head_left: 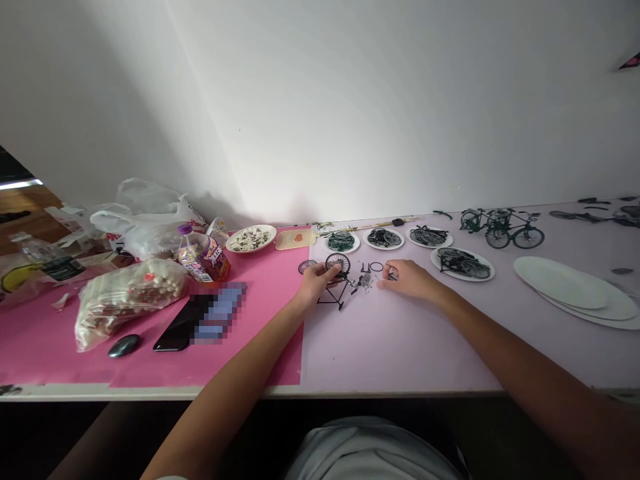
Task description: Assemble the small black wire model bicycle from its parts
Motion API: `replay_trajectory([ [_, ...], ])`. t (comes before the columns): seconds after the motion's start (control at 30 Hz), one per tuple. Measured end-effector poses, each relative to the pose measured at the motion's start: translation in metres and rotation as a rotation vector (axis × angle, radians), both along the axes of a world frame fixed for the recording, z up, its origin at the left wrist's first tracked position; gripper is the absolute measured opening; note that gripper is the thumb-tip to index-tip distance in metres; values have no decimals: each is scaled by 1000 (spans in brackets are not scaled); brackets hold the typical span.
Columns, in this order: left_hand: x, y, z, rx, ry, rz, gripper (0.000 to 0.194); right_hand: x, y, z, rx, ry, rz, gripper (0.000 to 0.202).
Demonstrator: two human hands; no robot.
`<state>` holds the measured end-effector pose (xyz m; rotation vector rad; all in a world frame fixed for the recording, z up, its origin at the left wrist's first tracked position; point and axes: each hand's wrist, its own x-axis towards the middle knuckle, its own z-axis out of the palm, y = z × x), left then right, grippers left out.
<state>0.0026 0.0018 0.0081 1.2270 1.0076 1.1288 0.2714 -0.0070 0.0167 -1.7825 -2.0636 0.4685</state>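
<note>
Left hand: fingers closed on a spoked wheel, thumb lapping its edge. A thin black model bicycle frame lies just nearer, at mid-desk, by the seam between the pink and pale coverings; whether wheel and frame are joined, cannot tell. A second, smaller wheel shows just left of the hand.

Right hand: fingers curled, fingertips drawn together near a small dark piece; grip on it not confirmed. Loose metal parts and a black ring lie between the hands.

Step in hand, judged: steadying wheel and frame on the left, handling small pieces on the right. Next move, judged: calls for a light fingertip pinch, wheel kept steady, as the frame looks slender and easily tipped.

Surroundings: plates of loose bicycle parts along the far side, nearest one right of the right hand; green bicycles far right; stacked white plates right. Left: phone, filled clear bag, purple-capped bottle. Main hindrance, judged: the loose pieces crowding the fingers; the left-side items sit well apart.
</note>
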Motion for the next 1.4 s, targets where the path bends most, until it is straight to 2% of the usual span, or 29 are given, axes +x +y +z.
replay_trajectory([
  [0.17,0,-1,1,-14,-7,-2,54,7,7,-6,26,91,116,23],
  [0.4,1,-2,2,-10,-21,-6,51,1,5,-12,-31,104,119,20],
  [0.53,1,-3,2,-19,-15,-1,50,-2,4,-11,18,152,156,26],
  [0.77,1,-4,4,-29,7,3,50,-14,-3,-4,196,331,184,36],
  [0.93,1,-4,4,-28,33,1,52,-20,-6,-3,179,493,250,38],
  [1.2,5,-5,2,-88,23,-50,52,-25,-6,-11,213,469,196,27],
  [1.4,3,-3,2,-47,43,-83,51,-27,-5,-14,221,523,203,27],
])
